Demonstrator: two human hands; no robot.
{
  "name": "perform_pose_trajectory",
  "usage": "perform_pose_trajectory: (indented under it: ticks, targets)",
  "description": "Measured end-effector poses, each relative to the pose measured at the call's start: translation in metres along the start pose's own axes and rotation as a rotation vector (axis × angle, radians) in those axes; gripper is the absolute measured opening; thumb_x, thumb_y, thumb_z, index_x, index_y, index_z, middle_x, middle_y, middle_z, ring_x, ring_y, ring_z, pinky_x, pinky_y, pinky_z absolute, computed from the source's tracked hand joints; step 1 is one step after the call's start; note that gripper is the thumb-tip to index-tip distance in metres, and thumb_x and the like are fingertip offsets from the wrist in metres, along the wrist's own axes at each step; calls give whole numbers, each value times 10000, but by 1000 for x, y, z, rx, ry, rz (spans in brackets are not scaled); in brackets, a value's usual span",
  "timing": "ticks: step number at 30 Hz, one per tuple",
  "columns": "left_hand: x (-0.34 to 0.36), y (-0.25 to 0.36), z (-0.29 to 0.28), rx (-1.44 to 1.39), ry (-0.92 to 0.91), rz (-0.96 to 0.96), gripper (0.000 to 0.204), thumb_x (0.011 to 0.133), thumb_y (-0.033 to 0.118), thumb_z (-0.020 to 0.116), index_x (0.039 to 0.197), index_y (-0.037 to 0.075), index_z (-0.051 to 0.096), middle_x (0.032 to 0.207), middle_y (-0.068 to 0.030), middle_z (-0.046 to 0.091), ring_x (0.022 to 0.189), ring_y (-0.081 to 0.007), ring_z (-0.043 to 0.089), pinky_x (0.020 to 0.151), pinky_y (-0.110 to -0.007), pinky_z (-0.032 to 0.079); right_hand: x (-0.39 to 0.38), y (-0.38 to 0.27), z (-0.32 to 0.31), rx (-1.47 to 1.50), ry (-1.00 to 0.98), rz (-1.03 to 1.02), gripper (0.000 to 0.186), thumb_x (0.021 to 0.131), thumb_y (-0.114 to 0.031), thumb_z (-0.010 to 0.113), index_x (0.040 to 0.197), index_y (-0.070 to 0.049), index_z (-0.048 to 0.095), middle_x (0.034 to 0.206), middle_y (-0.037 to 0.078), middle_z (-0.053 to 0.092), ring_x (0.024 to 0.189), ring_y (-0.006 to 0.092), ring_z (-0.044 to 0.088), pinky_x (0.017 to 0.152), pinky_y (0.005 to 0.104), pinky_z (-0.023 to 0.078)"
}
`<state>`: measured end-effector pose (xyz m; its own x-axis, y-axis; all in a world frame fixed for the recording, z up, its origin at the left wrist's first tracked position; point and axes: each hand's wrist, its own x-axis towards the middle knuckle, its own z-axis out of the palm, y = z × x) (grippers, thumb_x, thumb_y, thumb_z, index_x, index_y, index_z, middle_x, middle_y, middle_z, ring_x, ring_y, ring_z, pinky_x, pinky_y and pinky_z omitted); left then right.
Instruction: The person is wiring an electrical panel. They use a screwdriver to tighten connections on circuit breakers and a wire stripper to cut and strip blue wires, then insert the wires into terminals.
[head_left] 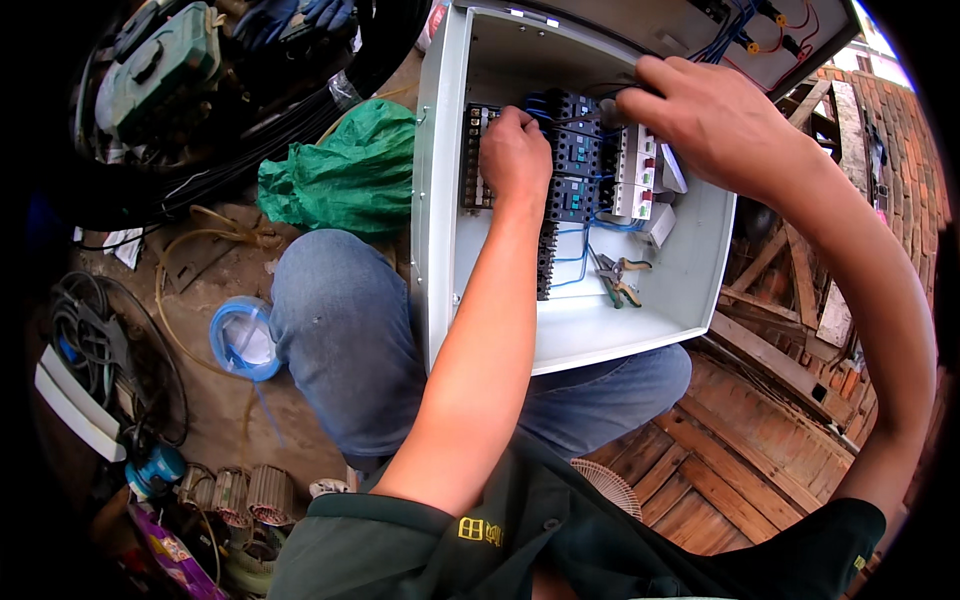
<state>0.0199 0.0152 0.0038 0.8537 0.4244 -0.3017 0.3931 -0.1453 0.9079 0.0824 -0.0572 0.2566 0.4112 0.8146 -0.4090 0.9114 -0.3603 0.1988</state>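
Observation:
An open grey metal electrical cabinet (pixel 620 345) rests against my legs. My left hand (pixel 517 160) reaches inside with curled fingers, between the dark terminal block (pixel 476 150) at the left and the black contactors (pixel 577 155). Whatever its fingertips pinch is hidden. From the right, my right hand (pixel 700 115) is closed above the white breakers (pixel 632 170). It grips what looks like a screwdriver (pixel 609 113), with a thin dark shaft pointing toward my left fingers. Blue wires (pixel 585 250) run below the contactors. Green-handled wire cutters (pixel 618 277) lie on the cabinet's white inner surface.
The cabinet door (pixel 680 35) stands open at the far side, with wired indicators. A green sack (pixel 345 165), black cable coils (pixel 280 150) and a blue wire roll (pixel 243 338) lie to the left. Motor parts (pixel 270 495) sit lower left; wooden boards (pixel 720 470) are at right.

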Motion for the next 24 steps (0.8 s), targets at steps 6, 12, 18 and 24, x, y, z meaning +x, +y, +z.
perform_pose_trajectory:
  ticks: [6, 12, 18, 24]
  targets:
    - [-3, 3, -1, -53, -42, -10, 72, 879, 99, 674, 909, 34, 666, 937, -157, 701, 885, -376, 668, 783, -459, 527, 17, -7, 6, 484, -165, 816, 295, 825, -308, 722, 822, -14, 751, 741, 146, 714, 682, 320, 690, 635, 429, 536]
    - [-6, 3, 6, -129, -18, -22, 97, 867, 68, 681, 942, 9, 664, 963, -176, 705, 914, -373, 674, 822, -448, 524, 3, -5, 4, 7, -29, 319, 202, 825, -261, 755, 840, -64, 713, 810, 87, 689, 817, 293, 702, 706, 374, 557]
    - [-7, -6, 14, -172, 38, -18, 144, 870, 91, 686, 982, 1, 695, 964, -197, 728, 919, -365, 697, 842, -427, 529, 18, -1, 8, 279, -312, 717, 238, 800, -260, 779, 876, -42, 723, 762, 132, 677, 740, 290, 678, 687, 389, 530]
    - [-10, 1, 14, -167, 28, -51, 184, 878, 68, 632, 1036, -2, 695, 998, -206, 725, 949, -377, 692, 867, -435, 528, 18, -6, 5, 285, -178, 617, 299, 803, -293, 776, 962, -41, 747, 859, 157, 731, 775, 322, 705, 725, 432, 563]
